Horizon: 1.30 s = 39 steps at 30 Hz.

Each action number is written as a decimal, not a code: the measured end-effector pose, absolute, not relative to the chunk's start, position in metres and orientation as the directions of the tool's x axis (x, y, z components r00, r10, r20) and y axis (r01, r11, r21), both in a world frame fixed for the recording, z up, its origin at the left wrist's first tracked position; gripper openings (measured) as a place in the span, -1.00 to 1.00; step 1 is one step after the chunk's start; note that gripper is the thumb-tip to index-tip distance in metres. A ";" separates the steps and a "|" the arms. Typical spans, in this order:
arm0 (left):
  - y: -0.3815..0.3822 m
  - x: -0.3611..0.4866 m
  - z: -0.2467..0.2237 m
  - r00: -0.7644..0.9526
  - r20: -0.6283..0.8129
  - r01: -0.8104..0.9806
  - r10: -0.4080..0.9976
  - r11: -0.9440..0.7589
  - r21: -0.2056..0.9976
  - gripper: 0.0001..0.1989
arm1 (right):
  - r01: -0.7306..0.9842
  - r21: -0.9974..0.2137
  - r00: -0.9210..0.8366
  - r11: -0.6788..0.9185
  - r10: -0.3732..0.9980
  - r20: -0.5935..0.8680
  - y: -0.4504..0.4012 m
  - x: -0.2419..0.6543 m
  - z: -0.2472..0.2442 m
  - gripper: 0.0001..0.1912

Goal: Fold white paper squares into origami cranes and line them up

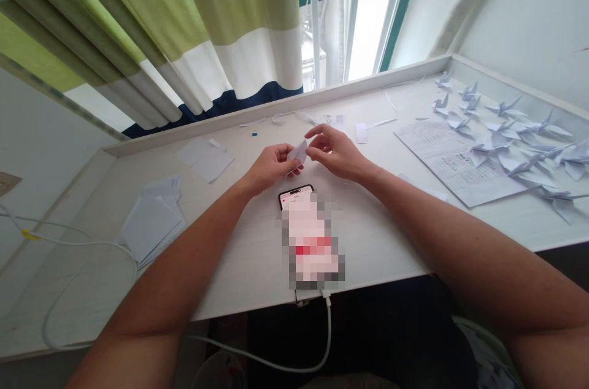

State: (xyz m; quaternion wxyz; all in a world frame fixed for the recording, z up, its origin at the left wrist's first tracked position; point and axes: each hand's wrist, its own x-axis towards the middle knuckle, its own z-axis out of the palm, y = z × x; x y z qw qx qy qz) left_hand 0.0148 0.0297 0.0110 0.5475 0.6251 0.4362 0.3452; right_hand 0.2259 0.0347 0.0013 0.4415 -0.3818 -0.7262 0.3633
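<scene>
A small folded piece of white paper [298, 154] is held up over the white desk, pinched between the thumb and fingers of my left hand [275, 165]. Just to its right is my right hand [335, 151], its fingers curved and apart, with the index finger and thumb close to the paper's upper right edge. Nothing shows between those fingers. Below both hands a phone [313, 238] with a lit, partly blurred screen lies on the desk [239, 254].
Several folded paper cranes [504, 131] stand at the right, some on a lined, written sheet [455, 162]. Paper stacks [154, 223] and sheets [209, 159] lie left. Paper scraps [362, 132] are along the back. A white cable [329, 327] runs from the phone.
</scene>
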 end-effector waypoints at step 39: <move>0.034 0.005 0.015 0.491 -0.210 0.116 0.846 0.175 0.978 -0.57 | 0.240 -0.822 -0.581 0.517 0.755 0.304 0.038 0.239 0.002 -0.83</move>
